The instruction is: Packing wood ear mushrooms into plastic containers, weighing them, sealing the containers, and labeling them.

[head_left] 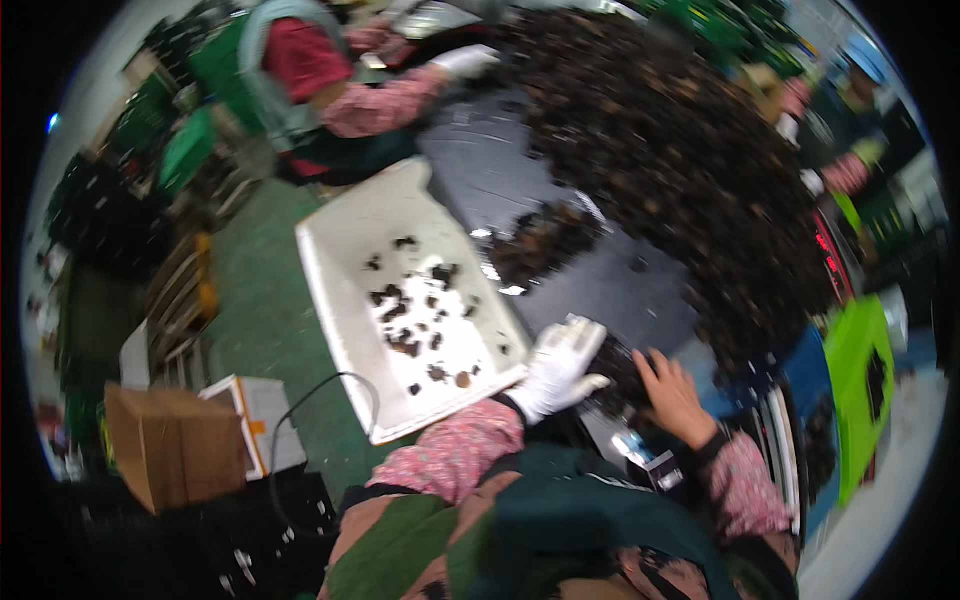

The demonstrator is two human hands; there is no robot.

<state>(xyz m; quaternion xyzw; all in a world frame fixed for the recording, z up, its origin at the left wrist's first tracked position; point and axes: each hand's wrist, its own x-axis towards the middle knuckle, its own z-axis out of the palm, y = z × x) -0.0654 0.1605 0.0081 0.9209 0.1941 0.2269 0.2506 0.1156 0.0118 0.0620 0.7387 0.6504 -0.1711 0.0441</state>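
My left hand [566,365], in a white glove with fingers extended, lies at the right edge of a white tray [330,260] beside a small mound of dark, crinkled pieces [620,370]. My bare right hand [672,395] rests on that mound from the right, fingers apart. The white tray holds several scattered dark pieces. Beyond my hands, a separate clump of pieces [545,240] lies on the dark table surface [480,150], and a large heap [650,130] covers its far right.
A co-worker [370,105] with a white glove works at upper left; another person [850,110] is at upper right. A green tray [840,440] and red-lit display [826,250] are at right. A cardboard box [175,445] and dangling cable [310,393] are at lower left.
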